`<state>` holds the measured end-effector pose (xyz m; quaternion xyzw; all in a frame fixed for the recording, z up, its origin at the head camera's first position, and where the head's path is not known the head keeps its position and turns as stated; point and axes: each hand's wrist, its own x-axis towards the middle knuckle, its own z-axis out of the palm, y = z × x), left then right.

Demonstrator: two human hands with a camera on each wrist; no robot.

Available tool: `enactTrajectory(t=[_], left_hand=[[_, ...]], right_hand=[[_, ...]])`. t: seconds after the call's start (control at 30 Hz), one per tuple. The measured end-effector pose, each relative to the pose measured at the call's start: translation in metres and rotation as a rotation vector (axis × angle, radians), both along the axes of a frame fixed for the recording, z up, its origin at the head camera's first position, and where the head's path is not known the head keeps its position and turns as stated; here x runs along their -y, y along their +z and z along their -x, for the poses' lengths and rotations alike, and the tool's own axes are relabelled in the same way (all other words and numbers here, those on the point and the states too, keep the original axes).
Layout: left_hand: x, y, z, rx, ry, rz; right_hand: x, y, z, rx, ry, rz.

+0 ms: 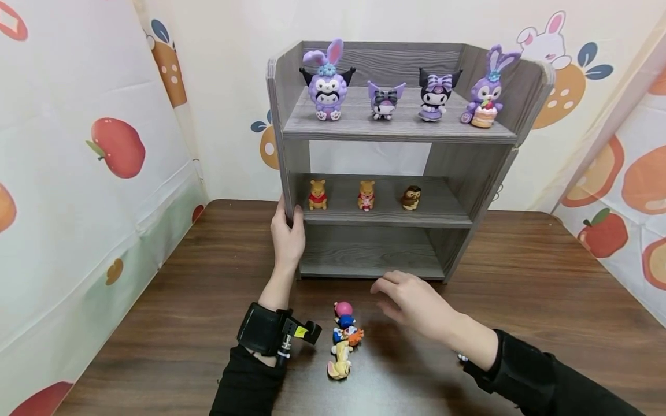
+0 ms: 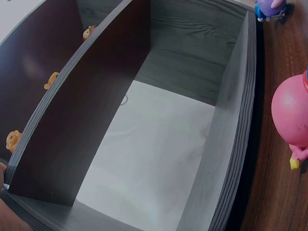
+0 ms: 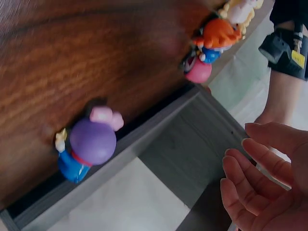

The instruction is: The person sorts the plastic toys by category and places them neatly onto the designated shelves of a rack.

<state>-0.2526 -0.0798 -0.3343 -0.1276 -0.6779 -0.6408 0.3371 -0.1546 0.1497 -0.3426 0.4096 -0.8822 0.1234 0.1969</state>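
My left hand [image 1: 289, 237] grips the left side panel of a grey wooden shelf [image 1: 385, 225], thumb on the near side. In front of the bottom shelf, my right hand [image 1: 411, 303] hovers over the table with loosely bent fingers. The right wrist view shows its palm side [image 3: 269, 187] holding nothing. Close to the shelf's front edge, a figurine with a purple head and blue clothes [image 3: 91, 142] lies on the table. Left of the right hand is a row of figurines: a pink one [image 1: 343, 309], a blue one, an orange-haired one [image 1: 354, 335] and a yellow one [image 1: 340, 359].
Four purple-toned figures, including a rabbit holding a cake [image 1: 486, 95], stand on the top shelf. Two bear figurines [image 1: 318, 195] and an owl [image 1: 411, 197] stand on the middle one. Part of a small item [image 1: 462, 358] shows beside the right forearm. Fruit-printed cloth [image 1: 104, 231] surrounds the brown table.
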Motion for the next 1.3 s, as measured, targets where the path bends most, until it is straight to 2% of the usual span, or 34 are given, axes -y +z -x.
enactTrajectory(t=[0.23, 0.4, 0.57, 0.73, 0.9, 1.17, 1.3], left_hand=[[0.0, 0.0, 0.002, -0.002, -0.013, -0.007], [0.001, 0.0, 0.002, -0.005, -0.01, -0.011], [0.0, 0.0, 0.001, 0.002, -0.004, -0.01], [0.0, 0.001, 0.0, 0.01, -0.003, -0.008], [0.0, 0.001, 0.0, 0.007, -0.007, -0.014], [0.0, 0.0, 0.001, 0.017, 0.013, -0.003], [0.0, 0.0, 0.0, 0.011, 0.026, -0.001]], right_hand=[[0.007, -0.006, -0.007, 0.039, 0.046, -0.054], [0.014, -0.011, -0.012, 0.014, 0.152, -0.073], [0.022, -0.016, -0.019, -0.058, 0.271, -0.14], [0.028, -0.02, -0.024, -0.123, 0.334, -0.225], [0.034, -0.025, -0.028, -0.21, 0.396, -0.262], [0.041, -0.033, -0.034, -0.284, 0.433, -0.395], [0.043, -0.038, -0.036, -0.394, 0.416, -0.477]])
